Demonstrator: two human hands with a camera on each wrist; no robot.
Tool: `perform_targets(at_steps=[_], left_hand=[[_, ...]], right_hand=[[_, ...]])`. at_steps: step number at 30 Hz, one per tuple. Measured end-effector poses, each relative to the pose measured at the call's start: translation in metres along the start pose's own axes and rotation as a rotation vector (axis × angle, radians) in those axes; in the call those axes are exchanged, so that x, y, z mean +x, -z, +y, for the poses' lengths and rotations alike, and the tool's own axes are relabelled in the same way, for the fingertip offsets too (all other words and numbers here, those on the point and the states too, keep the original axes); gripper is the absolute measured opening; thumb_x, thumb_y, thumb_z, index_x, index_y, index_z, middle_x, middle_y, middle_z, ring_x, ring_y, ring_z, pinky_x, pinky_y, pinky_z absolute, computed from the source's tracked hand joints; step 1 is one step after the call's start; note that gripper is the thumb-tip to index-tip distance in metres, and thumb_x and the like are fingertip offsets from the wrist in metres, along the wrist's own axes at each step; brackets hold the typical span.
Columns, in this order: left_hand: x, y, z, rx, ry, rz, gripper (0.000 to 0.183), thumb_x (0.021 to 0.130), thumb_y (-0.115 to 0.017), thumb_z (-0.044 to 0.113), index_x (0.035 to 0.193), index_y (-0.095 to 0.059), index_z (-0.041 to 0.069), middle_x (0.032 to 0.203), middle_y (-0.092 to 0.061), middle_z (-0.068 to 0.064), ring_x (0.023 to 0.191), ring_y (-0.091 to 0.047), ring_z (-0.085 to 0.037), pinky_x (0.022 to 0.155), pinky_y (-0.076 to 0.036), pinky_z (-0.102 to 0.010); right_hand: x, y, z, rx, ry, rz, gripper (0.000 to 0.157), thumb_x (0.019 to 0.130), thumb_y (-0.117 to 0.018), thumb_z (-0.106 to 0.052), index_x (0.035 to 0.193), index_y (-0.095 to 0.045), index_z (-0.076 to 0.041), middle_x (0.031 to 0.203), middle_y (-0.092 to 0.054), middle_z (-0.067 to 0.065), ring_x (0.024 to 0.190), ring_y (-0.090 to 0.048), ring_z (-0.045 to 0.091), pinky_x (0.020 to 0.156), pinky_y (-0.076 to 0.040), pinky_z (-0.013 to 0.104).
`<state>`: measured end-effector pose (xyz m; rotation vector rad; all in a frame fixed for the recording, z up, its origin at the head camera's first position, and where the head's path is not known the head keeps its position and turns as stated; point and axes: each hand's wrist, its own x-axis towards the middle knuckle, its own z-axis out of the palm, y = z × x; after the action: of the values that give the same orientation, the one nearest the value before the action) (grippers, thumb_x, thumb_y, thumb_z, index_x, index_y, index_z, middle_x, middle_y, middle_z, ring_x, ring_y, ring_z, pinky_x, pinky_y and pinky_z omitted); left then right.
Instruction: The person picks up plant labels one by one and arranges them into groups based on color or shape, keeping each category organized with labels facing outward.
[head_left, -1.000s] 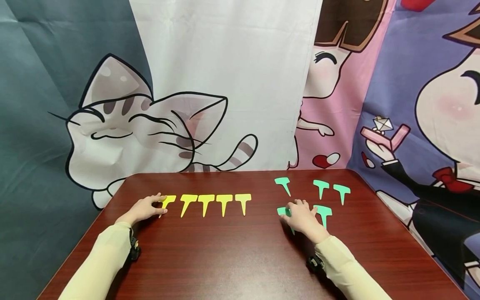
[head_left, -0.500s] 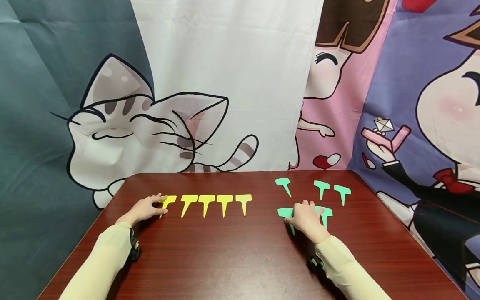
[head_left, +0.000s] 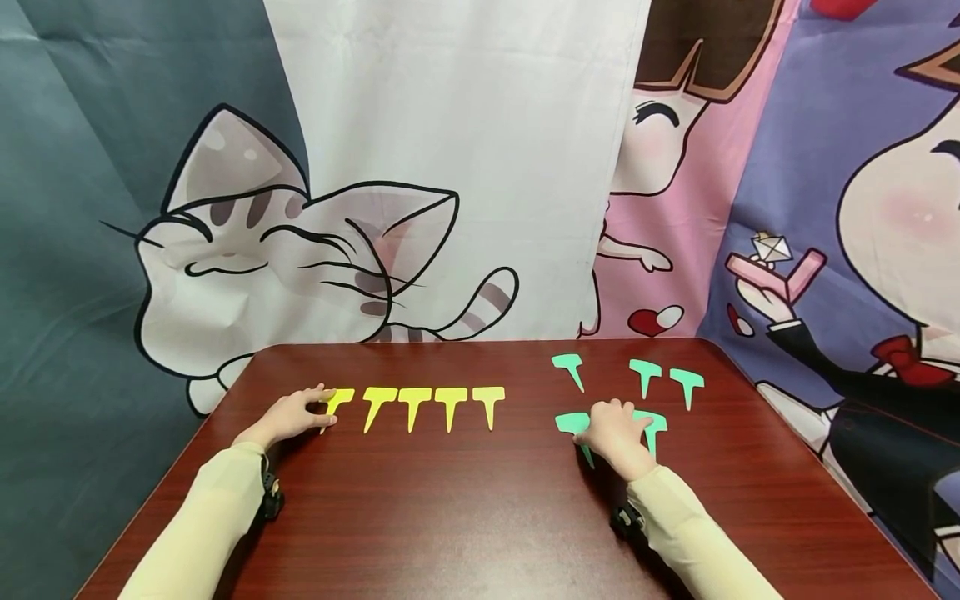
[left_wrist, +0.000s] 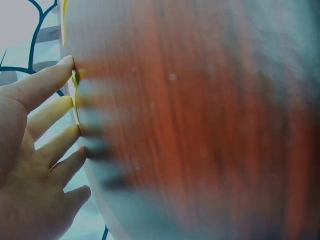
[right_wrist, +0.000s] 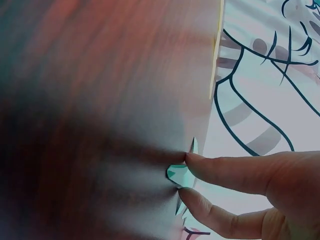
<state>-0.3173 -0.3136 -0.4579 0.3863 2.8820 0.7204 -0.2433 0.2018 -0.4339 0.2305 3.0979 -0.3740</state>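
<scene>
Flat T-shaped plant labels lie on the brown table (head_left: pixel 420 508), several yellow at left and several green at right. My left hand (head_left: pixel 287 417) is at the leftmost yellow plant label (head_left: pixel 342 397), its fingers fairly straight and the thumb and fingertips touching it. In the left wrist view that label (left_wrist: pixel 76 97) shows edge-on at the fingertips. Over the near green row, my right hand (head_left: pixel 617 435) holds a green plant label (head_left: pixel 572 422) between thumb and finger. The right wrist view shows its green stem (right_wrist: pixel 180 175) between those two fingertips. The hand partly covers another green label (head_left: pixel 654 425).
More yellow labels (head_left: pixel 415 404) continue in a row to the right of my left hand. Several green labels (head_left: pixel 647 375) lie farther back at the right. A printed cartoon cloth (head_left: pixel 480 167) hangs behind the table's far edge.
My right hand has shifted slightly to the right, uncovering more of the near left green label, whose stem tip has swung a little to the right. My left hand stays in place.
</scene>
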Motion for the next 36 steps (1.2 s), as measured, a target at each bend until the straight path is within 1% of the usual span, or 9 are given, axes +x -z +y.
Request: perform_targets(at_steps=[6,15,17,19,22,25,30,36], left_hand=[[0.0009,-0.0005,-0.0016,-0.001,0.003,0.003,0.069,0.085,-0.068,0.040,0.141,-0.046,0.005,0.149,-0.029,-0.027,0.137,-0.021,-0.051,0.105,-0.023,-0.067],[0.0012,-0.0006,-0.0010,0.005,0.006,0.004,0.068,0.085,-0.068,0.039,0.140,-0.047,0.005,0.149,-0.029,-0.027,0.137,-0.021,-0.051,0.105,-0.023,-0.066],[0.0011,-0.0004,-0.0007,0.001,0.009,0.002,0.068,0.086,-0.068,0.039,0.141,-0.046,0.005,0.149,-0.029,-0.027,0.137,-0.020,-0.051,0.105,-0.022,-0.067],[0.0009,-0.0002,-0.0002,-0.002,0.012,0.000,0.068,0.086,-0.067,0.039,0.141,-0.046,0.005,0.149,-0.029,-0.027,0.137,-0.020,-0.051,0.105,-0.022,-0.067],[0.0005,0.0003,0.0003,-0.003,0.009,0.000,0.069,0.086,-0.067,0.039,0.141,-0.045,0.005,0.150,-0.029,-0.027,0.137,-0.020,-0.051,0.105,-0.022,-0.067],[0.0001,0.0012,0.0010,-0.001,0.006,0.004,0.068,0.086,-0.068,0.039,0.141,-0.046,0.005,0.149,-0.029,-0.027,0.137,-0.020,-0.051,0.105,-0.022,-0.067],[-0.0007,0.0012,0.0018,-0.001,0.007,0.002,0.068,0.086,-0.067,0.038,0.141,-0.046,0.005,0.149,-0.028,-0.028,0.137,-0.020,-0.052,0.105,-0.022,-0.067],[-0.0011,0.0006,0.0023,-0.005,0.008,0.002,0.068,0.085,-0.068,0.039,0.140,-0.047,0.005,0.149,-0.029,-0.028,0.137,-0.020,-0.052,0.105,-0.023,-0.067]], right_hand=[[0.0013,0.0001,-0.0004,-0.003,-0.008,-0.003,0.046,0.071,-0.080,-0.035,0.090,-0.064,0.004,0.100,-0.053,0.026,0.110,-0.041,0.048,0.088,-0.025,0.078],[0.0023,-0.0011,-0.0007,-0.001,-0.026,0.004,0.049,0.070,-0.081,-0.036,0.092,-0.064,0.004,0.101,-0.053,0.026,0.110,-0.040,0.048,0.087,-0.027,0.077],[0.0023,-0.0013,-0.0004,0.006,-0.026,0.007,0.048,0.069,-0.082,-0.036,0.090,-0.064,0.004,0.100,-0.053,0.026,0.110,-0.040,0.047,0.087,-0.028,0.076],[0.0022,-0.0014,0.0003,0.020,-0.020,0.009,0.043,0.069,-0.082,-0.035,0.085,-0.065,0.001,0.098,-0.053,0.025,0.108,-0.041,0.047,0.085,-0.028,0.075],[0.0019,-0.0011,0.0014,0.050,-0.008,0.009,0.031,0.070,-0.081,-0.032,0.072,-0.066,-0.006,0.094,-0.052,0.023,0.105,-0.041,0.046,0.083,-0.029,0.074],[0.0020,-0.0002,0.0018,0.084,0.008,0.005,0.025,0.072,-0.080,-0.030,0.062,-0.065,-0.012,0.090,-0.052,0.019,0.102,-0.041,0.044,0.083,-0.029,0.073],[0.0030,0.0007,0.0012,0.114,0.036,0.005,0.026,0.072,-0.080,-0.028,0.056,-0.066,-0.013,0.086,-0.051,0.015,0.099,-0.042,0.041,0.081,-0.029,0.070],[0.0031,0.0016,0.0004,0.108,0.049,0.022,0.025,0.072,-0.079,-0.026,0.055,-0.066,-0.014,0.087,-0.052,0.014,0.098,-0.042,0.040,0.081,-0.030,0.068]])
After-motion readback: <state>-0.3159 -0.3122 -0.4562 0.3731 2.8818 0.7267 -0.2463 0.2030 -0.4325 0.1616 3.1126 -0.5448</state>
